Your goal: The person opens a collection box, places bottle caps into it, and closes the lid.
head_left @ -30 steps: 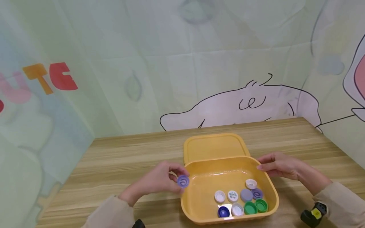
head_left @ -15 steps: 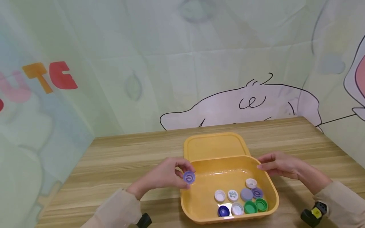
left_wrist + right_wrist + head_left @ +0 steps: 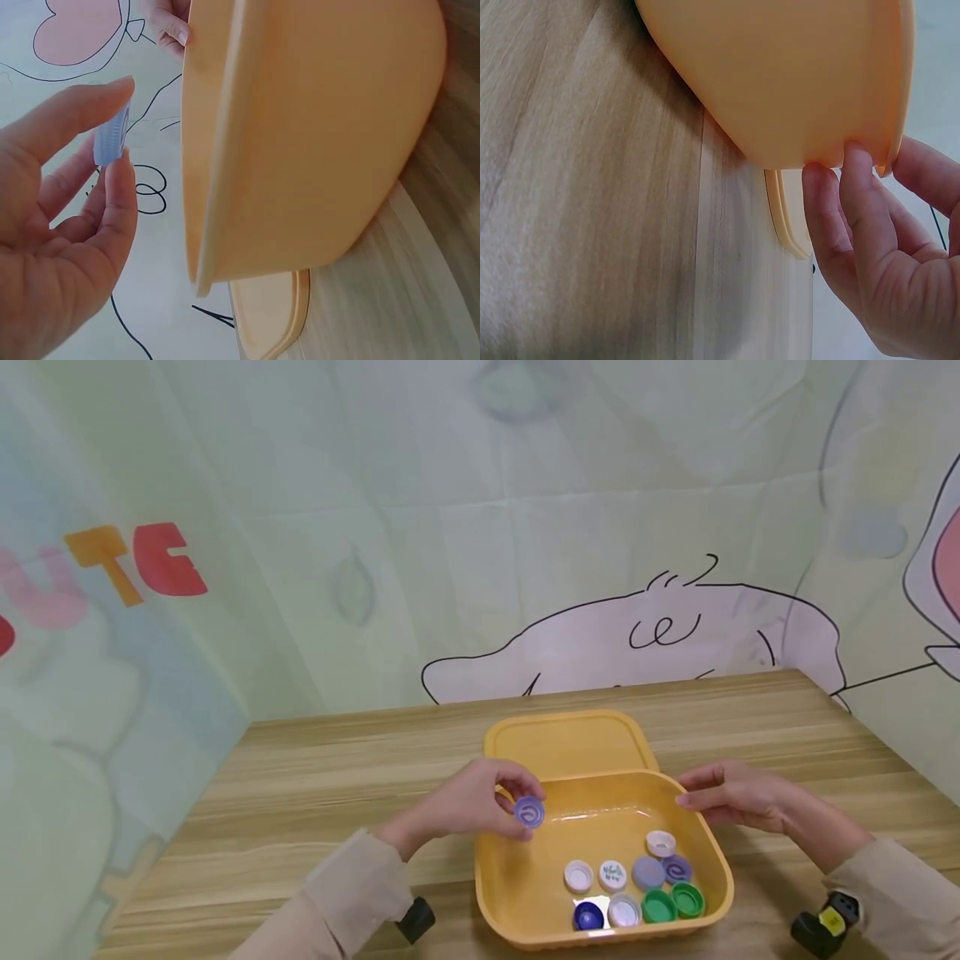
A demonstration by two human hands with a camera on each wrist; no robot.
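Between thumb and fingertips, my left hand (image 3: 480, 802) pinches a lilac bottle cap (image 3: 529, 812), held on edge above the left part of a yellow plastic box (image 3: 517, 893). The ridged side of that cap (image 3: 112, 139) shows in the left wrist view. At the box's far right corner, my right hand (image 3: 738, 797) grips the rim, thumb on the inside and fingers (image 3: 866, 195) against the outer wall. Inside lie several caps toward the near right: white caps (image 3: 578, 877), a dark blue cap (image 3: 588, 917), green caps (image 3: 659, 907) and lilac caps (image 3: 648, 873).
A flat yellow lid (image 3: 566, 747) lies on the wooden table (image 3: 360, 760) just behind the box. Beyond the table's back edge hangs a printed cloth backdrop (image 3: 375, 527). Dark wrist devices (image 3: 825, 927) sit below both sleeves.
My left hand has moved right and slightly away from me with the lilac cap, from beside the box's left rim to over its inside. My right hand and the box have stayed put.
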